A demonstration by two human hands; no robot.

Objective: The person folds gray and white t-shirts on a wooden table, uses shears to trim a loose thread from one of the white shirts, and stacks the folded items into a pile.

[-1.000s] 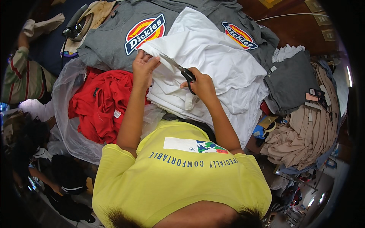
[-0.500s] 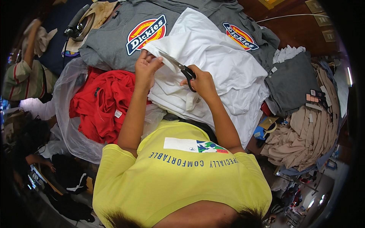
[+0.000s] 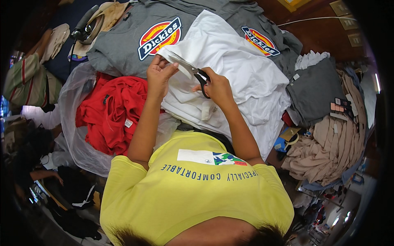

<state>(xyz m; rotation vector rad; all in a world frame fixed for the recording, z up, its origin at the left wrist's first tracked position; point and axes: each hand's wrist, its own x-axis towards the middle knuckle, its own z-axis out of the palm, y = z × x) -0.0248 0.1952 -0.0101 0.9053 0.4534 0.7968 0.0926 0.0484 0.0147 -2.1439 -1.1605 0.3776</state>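
Observation:
A white garment [image 3: 246,69] lies heaped in front of me, partly over a grey shirt with printed badges. My left hand [image 3: 159,76] pinches a corner of the white cloth between thumb and fingers and holds it up. In my right hand [image 3: 217,88] is a pair of black-handled scissors [image 3: 202,80], my fingers through the loops. Their metal blades point up and to the left along the raised cloth edge, close to my left fingertips. Whether the blades bite into the cloth I cannot make out.
Red garments [image 3: 111,112] fill a clear plastic bag [image 3: 67,123] at left. Grey shirts [image 3: 119,43] lie beyond the white heap. Folded grey cloth [image 3: 318,92] and piled beige garments [image 3: 324,147] stand at right. An iron-like tool [image 3: 84,24] rests far left, near a person in striped clothing [image 3: 28,82].
My right hand and the scissors have shifted slightly to the left and up, toward my left hand. The left hand keeps its pinch. The person at far left has moved an arm and some pale cloth.

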